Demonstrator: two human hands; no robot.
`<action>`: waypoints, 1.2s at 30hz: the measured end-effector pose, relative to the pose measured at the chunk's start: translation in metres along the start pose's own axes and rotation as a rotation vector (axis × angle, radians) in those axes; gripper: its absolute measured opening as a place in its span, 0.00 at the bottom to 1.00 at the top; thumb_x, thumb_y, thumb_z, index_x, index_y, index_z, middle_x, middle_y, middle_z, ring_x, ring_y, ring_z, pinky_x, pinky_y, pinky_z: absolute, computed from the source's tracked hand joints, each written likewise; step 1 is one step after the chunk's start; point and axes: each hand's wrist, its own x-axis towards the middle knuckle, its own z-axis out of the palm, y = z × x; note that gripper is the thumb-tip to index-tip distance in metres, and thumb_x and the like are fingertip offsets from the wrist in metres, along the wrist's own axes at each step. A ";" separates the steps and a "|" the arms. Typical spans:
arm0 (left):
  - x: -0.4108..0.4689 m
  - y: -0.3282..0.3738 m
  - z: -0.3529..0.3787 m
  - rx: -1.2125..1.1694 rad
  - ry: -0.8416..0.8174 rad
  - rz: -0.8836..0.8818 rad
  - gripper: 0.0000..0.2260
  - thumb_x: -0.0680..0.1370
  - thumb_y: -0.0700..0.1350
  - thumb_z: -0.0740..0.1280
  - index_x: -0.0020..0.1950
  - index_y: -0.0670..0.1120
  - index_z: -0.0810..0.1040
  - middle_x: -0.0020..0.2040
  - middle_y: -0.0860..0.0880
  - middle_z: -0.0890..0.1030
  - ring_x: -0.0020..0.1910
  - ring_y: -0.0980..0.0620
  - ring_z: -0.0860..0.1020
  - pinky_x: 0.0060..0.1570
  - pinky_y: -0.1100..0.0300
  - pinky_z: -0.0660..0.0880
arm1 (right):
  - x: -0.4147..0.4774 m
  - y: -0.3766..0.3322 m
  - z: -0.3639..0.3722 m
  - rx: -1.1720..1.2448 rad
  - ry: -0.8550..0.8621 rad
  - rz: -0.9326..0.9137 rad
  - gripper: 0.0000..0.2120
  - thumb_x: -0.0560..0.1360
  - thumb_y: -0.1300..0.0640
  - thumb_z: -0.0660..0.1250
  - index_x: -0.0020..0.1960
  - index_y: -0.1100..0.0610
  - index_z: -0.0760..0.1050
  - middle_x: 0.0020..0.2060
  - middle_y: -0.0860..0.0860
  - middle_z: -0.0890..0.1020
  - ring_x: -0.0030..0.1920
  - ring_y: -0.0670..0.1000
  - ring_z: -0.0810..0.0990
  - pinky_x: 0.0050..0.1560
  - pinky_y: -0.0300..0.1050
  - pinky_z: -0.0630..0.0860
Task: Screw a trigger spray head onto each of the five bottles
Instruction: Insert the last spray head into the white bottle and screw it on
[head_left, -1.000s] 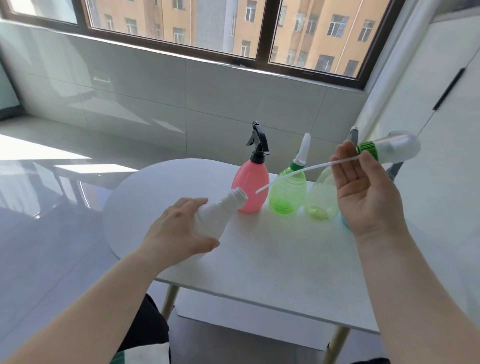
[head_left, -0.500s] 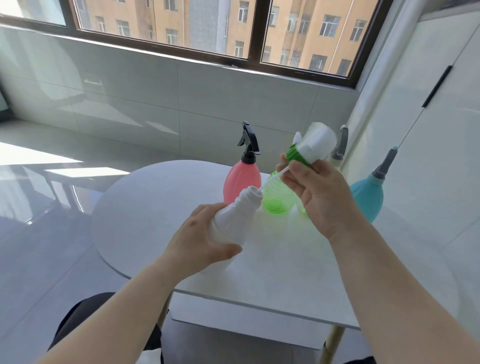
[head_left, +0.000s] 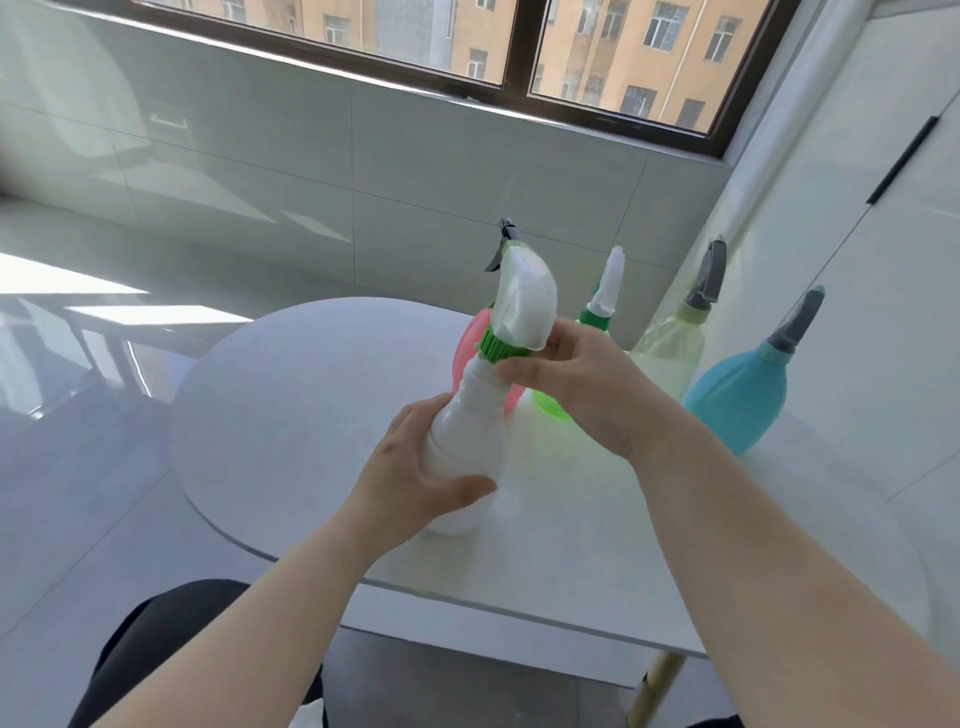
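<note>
Head view: pink bottle (head_left: 470, 338) and green bottle (head_left: 553, 408) sit mostly hidden behind the hands. Left hand (head_left: 415, 475) grips the white bottle (head_left: 470, 421) near the table's (head_left: 291, 415) front edge; right hand (head_left: 576, 387) pinches the spray head's (head_left: 522, 306) green collar (head_left: 498, 349) on its neck.

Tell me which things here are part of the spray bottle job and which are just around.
Part of the job: white bottle in left hand; white spray head with green collar at right hand; pink bottle, green bottle, pale yellow bottle, blue bottle.

Just around: table, window.
</note>
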 end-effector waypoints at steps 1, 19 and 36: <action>0.000 -0.002 0.000 -0.002 -0.001 0.000 0.30 0.61 0.44 0.76 0.49 0.69 0.63 0.50 0.65 0.69 0.47 0.79 0.66 0.41 0.84 0.63 | 0.002 0.000 0.001 -0.026 -0.033 0.000 0.10 0.69 0.70 0.66 0.46 0.57 0.76 0.36 0.42 0.82 0.38 0.38 0.80 0.41 0.28 0.74; 0.003 -0.002 0.007 -0.043 0.006 -0.031 0.28 0.62 0.47 0.75 0.47 0.70 0.61 0.48 0.67 0.67 0.46 0.77 0.66 0.40 0.84 0.63 | -0.004 0.013 0.024 -0.025 0.030 -0.038 0.10 0.69 0.62 0.65 0.49 0.54 0.72 0.40 0.48 0.75 0.41 0.43 0.75 0.46 0.35 0.73; 0.002 0.002 0.008 -0.080 0.000 -0.078 0.27 0.63 0.47 0.74 0.48 0.69 0.61 0.51 0.62 0.69 0.48 0.63 0.69 0.40 0.73 0.65 | -0.004 0.027 0.039 -0.003 0.305 -0.081 0.19 0.66 0.59 0.69 0.53 0.49 0.67 0.50 0.55 0.77 0.47 0.51 0.76 0.53 0.49 0.74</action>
